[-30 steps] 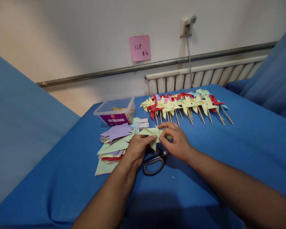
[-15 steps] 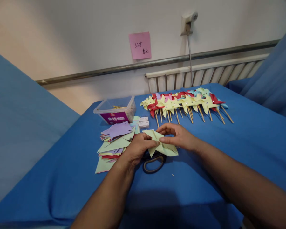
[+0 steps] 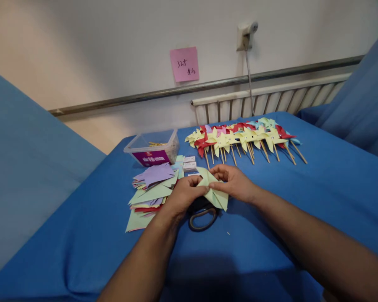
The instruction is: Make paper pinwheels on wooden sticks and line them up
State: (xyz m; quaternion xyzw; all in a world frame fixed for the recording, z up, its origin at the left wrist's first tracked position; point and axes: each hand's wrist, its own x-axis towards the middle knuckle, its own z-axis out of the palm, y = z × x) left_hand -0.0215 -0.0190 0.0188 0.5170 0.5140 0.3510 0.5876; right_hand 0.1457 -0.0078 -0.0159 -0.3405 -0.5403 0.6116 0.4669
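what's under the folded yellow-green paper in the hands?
Scissors: the dark handle loops show on the blue cloth just below the folded paper. Their blades are covered by the paper, left hand and right hand.

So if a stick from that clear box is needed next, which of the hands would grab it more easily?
Probably the left hand. The clear box sits on the blue table toward the left, just past the paper stack. The right hand would have to cross over. Both hands currently pinch the folded green paper.
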